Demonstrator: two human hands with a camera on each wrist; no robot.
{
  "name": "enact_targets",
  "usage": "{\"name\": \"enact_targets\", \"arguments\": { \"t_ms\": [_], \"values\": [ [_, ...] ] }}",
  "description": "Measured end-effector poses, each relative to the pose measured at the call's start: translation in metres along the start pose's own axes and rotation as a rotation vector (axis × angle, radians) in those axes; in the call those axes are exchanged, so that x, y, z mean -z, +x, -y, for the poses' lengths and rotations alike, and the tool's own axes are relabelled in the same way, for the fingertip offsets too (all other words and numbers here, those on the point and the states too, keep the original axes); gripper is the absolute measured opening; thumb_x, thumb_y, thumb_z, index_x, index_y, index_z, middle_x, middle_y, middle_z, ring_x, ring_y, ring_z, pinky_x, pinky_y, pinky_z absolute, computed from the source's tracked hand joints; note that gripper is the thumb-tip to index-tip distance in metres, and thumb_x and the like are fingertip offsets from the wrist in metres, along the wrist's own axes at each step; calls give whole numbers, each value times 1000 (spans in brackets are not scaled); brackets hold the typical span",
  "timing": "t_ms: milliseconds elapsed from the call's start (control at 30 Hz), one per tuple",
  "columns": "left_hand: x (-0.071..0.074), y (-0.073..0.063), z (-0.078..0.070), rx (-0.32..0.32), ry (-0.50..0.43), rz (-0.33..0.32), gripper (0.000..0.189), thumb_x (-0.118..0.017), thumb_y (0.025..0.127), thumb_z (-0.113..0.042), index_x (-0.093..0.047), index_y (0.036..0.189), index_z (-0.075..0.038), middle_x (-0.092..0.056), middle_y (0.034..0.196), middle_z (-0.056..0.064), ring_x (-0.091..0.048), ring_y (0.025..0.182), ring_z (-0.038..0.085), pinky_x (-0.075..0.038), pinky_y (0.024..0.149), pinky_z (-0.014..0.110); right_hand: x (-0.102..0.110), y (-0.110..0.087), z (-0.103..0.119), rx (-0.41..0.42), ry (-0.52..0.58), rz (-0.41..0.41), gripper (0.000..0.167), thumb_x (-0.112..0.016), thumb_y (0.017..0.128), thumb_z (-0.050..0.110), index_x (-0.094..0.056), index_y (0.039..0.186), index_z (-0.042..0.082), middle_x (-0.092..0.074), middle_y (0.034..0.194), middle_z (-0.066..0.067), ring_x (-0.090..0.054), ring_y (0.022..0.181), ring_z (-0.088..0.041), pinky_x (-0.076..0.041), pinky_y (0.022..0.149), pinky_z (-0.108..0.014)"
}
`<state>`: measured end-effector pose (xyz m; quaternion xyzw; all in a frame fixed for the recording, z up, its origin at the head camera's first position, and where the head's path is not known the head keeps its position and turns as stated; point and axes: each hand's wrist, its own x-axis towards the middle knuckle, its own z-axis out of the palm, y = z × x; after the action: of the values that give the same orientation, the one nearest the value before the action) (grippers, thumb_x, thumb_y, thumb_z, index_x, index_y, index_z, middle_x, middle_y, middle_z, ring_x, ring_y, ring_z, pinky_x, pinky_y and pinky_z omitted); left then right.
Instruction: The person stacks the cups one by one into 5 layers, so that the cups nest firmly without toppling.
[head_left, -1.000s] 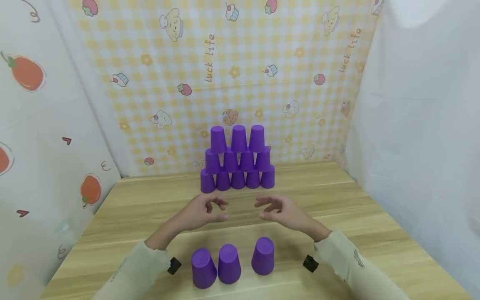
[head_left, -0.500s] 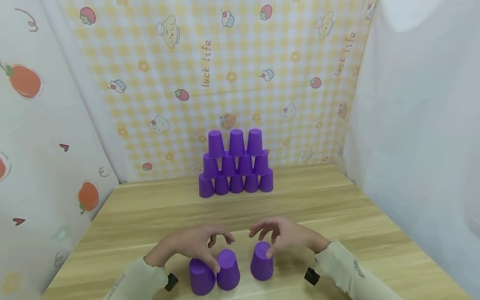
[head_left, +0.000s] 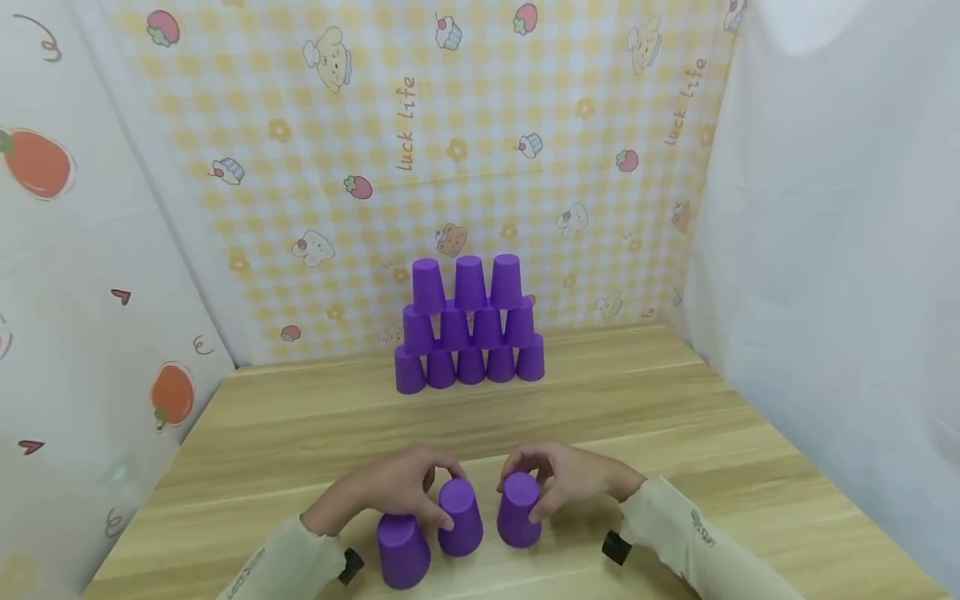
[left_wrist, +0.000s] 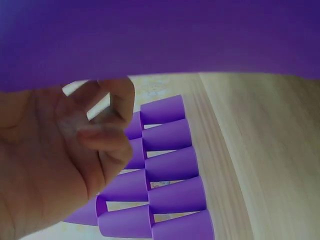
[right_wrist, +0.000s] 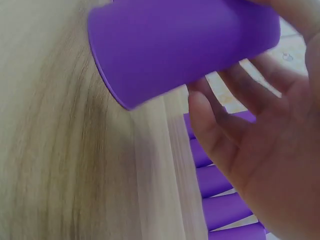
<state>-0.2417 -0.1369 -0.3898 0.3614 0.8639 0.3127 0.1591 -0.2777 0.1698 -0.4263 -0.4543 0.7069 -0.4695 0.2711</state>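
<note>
Thumb and fingers of my left hand [head_left: 401, 487] grip an upside-down purple cup [head_left: 461, 521], which leans slightly. My right hand [head_left: 576, 477] holds another upside-down purple cup [head_left: 517, 515] between thumb and fingers; the right wrist view shows this cup [right_wrist: 175, 50] side-on, with its rim towards the table. A third purple cup [head_left: 403, 554] stands upside down just below the left hand, by the wrist. Across the top of the left wrist view, a purple cup surface [left_wrist: 165, 40] hides the left fingertips.
Farther back on the wooden table [head_left: 600, 400], upside-down purple cups form a stacked wall [head_left: 470, 325], with three in its top row and several in each lower row. Behind it hangs a checked cloth [head_left: 480, 192]; white cloths flank the table on both sides.
Both hands have come back from near the stack to the front cups and taken hold of two. Those two cups have shifted slightly forward, the left-hand one away from the third cup.
</note>
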Motion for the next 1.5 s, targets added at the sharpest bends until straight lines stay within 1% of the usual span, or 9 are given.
{"name": "enact_targets", "arguments": {
  "t_ms": [67, 133, 267, 433, 600, 733, 967, 1267, 1500],
  "values": [
    [-1, 1, 3, 50, 21, -47, 50, -87, 73, -40, -71, 115, -20, -62, 81, -4, -50, 60, 4, -44, 49, 23, -2, 1, -2, -19, 10, -49, 47, -82, 76, 10, -61, 119, 9, -66, 121, -5, -62, 110, -19, -55, 89, -39],
    [-1, 2, 5, 103, 50, -100, 53, -87, 72, -43, -71, 116, -19, -66, 94, -4, -54, 66, 7, -47, 52, 25, -4, 1, -3, -51, -13, -114, 45, -83, 76, 12, -62, 116, 10, -67, 118, -4, -62, 107, -19, -56, 85, -39],
    [-1, 5, 8, 193, 100, -206, 59, -87, 70, -47, -71, 118, -16, -68, 112, -2, -61, 83, 15, -53, 68, 35, -5, 4, -4, -135, -65, -271, 42, -85, 76, 16, -63, 112, 13, -67, 111, 0, -62, 103, -19, -56, 81, -36],
    [4, 11, 9, 335, 139, -318, 58, -89, 68, -44, -72, 114, -13, -70, 109, -2, -65, 102, 26, -54, 84, 45, -9, 7, -7, -155, -64, -386, 41, -85, 77, 19, -63, 110, 12, -67, 109, 0, -63, 101, -22, -54, 85, -40],
    [13, 22, 11, 418, 202, -404, 50, -89, 69, -44, -74, 109, -18, -72, 102, -5, -67, 91, 18, -55, 70, 36, -10, 12, -7, -132, -135, -489, 43, -86, 77, 25, -63, 111, 13, -68, 104, 2, -64, 99, -21, -51, 87, -45],
    [19, 28, 14, 470, 196, -436, 44, -88, 71, -42, -75, 107, -20, -72, 97, -6, -63, 80, 11, -51, 59, 29, -8, 20, -7, -160, -155, -547, 43, -86, 78, 26, -61, 112, 13, -69, 104, 2, -64, 97, -19, -53, 84, -40],
    [25, 42, 19, 513, 170, -483, 32, -89, 71, -39, -74, 92, -20, -70, 80, -8, -62, 69, 11, -48, 58, 31, 1, 38, -13, -129, -162, -612, 42, -85, 80, 21, -62, 112, 6, -69, 106, -5, -68, 92, -23, -57, 80, -33],
    [23, 53, 33, 545, 153, -475, 45, -89, 69, -41, -75, 104, -16, -73, 93, -3, -65, 78, 15, -51, 68, 37, 19, 47, -30, -150, -197, -680, 46, -85, 79, 21, -61, 115, 5, -69, 106, -6, -68, 91, -25, -58, 75, -31],
    [25, 52, 36, 561, 111, -479, 47, -90, 69, -39, -74, 107, -16, -73, 92, -3, -64, 78, 15, -50, 64, 35, 36, 63, -36, -152, -286, -705, 47, -86, 78, 24, -60, 112, 5, -69, 108, -6, -66, 100, -28, -57, 79, -32]
  ]
}}
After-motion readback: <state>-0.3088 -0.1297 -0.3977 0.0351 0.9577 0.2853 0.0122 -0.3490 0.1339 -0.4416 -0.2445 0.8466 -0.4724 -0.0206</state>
